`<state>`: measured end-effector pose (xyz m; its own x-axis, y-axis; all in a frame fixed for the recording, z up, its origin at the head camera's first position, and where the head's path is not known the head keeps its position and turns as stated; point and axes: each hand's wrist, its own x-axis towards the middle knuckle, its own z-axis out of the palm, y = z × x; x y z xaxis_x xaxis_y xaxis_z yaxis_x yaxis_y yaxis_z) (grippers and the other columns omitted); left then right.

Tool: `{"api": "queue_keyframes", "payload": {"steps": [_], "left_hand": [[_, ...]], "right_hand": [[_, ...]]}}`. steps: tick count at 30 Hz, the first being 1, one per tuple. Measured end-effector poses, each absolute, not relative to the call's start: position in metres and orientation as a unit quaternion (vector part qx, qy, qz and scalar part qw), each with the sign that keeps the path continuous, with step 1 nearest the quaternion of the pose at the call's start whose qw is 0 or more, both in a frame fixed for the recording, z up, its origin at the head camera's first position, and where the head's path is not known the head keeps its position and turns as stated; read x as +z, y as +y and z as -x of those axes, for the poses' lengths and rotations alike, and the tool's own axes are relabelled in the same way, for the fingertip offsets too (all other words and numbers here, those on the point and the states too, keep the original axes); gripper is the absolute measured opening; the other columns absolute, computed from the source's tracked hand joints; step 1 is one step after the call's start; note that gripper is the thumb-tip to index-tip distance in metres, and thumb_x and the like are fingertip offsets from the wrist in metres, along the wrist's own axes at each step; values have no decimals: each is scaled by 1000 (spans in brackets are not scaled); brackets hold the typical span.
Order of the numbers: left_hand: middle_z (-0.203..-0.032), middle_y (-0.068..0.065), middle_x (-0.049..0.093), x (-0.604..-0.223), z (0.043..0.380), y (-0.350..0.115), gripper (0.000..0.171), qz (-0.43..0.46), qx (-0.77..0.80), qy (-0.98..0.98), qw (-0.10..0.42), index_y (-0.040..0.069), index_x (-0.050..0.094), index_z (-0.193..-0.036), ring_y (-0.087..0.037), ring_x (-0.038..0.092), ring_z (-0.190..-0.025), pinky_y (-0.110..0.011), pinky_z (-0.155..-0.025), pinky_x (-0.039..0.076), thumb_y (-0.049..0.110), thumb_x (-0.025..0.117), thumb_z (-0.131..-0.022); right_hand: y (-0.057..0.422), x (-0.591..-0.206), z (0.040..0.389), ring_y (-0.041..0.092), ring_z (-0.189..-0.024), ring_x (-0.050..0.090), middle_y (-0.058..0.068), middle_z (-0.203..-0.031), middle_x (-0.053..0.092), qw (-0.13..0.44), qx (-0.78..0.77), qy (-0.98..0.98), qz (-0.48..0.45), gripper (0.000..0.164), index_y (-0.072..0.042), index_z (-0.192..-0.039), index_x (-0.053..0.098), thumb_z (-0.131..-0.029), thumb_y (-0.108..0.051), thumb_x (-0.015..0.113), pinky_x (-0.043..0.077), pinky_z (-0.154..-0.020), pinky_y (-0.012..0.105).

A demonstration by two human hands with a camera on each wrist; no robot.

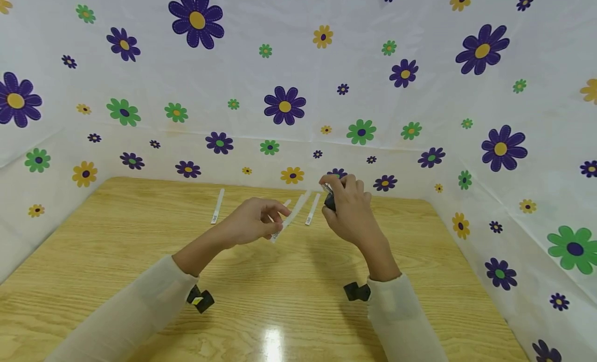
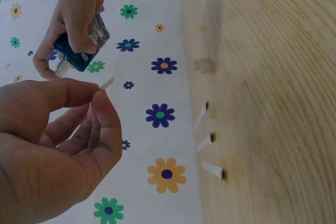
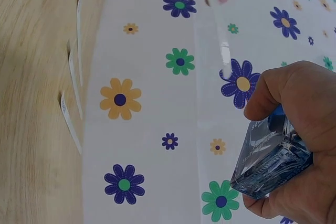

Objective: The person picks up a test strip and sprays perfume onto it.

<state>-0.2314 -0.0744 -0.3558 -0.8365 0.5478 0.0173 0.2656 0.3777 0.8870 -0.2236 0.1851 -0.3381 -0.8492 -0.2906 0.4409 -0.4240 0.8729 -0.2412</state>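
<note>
My left hand [image 1: 249, 223] pinches a white paper test strip [image 1: 296, 208] by its lower end between thumb and fingertips. The strip [image 3: 222, 40] slants up toward the right, above the table. Facing it, my right hand [image 1: 353, 209] grips a blue glass perfume bottle [image 3: 270, 153]. In the left wrist view the index finger rests at the sprayer end of the bottle [image 2: 79, 56], which is tilted. Strip and bottle are apart. Three more paper strips lie on the table, among them a left strip [image 1: 217, 206] and a right strip [image 1: 313, 209]; the middle one is partly hidden.
The wooden table [image 1: 261, 289] ends at the back against a white flowered cloth [image 1: 242, 71], which also hangs at both sides. Small black devices, a left one [image 1: 200, 298] and a right one [image 1: 357, 291], sit at the sleeve cuffs.
</note>
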Motion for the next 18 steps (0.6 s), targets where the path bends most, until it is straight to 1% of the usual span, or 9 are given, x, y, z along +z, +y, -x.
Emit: {"api": "queue_keyframes", "payload": {"steps": [4, 9, 14, 18], "left_hand": [[-100, -10, 66, -364, 240, -81, 30, -244, 496, 823, 132, 4, 67, -128, -22, 67, -77, -44, -79, 61, 4, 66, -98], [-103, -11, 66, -383, 261, -93, 32, -225, 489, 833, 126, 2, 66, -130, -22, 67, -78, -43, -80, 61, 5, 65, -99], [-107, -14, 66, -398, 281, -105, 32, -184, 492, 839, 142, 4, 64, -132, -23, 67, -82, -40, -81, 61, 7, 63, -101], [-107, -15, 67, -409, 295, -112, 31, -151, 502, 837, 157, 3, 64, -132, -23, 66, -82, -40, -82, 60, 7, 63, -101]], "right_hand": [[187, -337, 224, 40, -104, 45, 24, -122, 48, 207, 176, -942, -195, 53, -26, -137, 45, -90, -11, 65, 38, -76, 53], [187, -336, 223, 40, -105, 45, 23, -122, 49, 207, 193, -938, -202, 54, -25, -138, 45, -90, -11, 65, 37, -77, 53], [188, -335, 222, 40, -108, 45, 23, -124, 49, 204, 203, -936, -203, 55, -25, -138, 45, -90, -9, 65, 37, -79, 52], [188, -334, 222, 40, -108, 45, 23, -124, 48, 202, 206, -935, -203, 54, -24, -138, 45, -90, -9, 65, 36, -79, 52]]}}
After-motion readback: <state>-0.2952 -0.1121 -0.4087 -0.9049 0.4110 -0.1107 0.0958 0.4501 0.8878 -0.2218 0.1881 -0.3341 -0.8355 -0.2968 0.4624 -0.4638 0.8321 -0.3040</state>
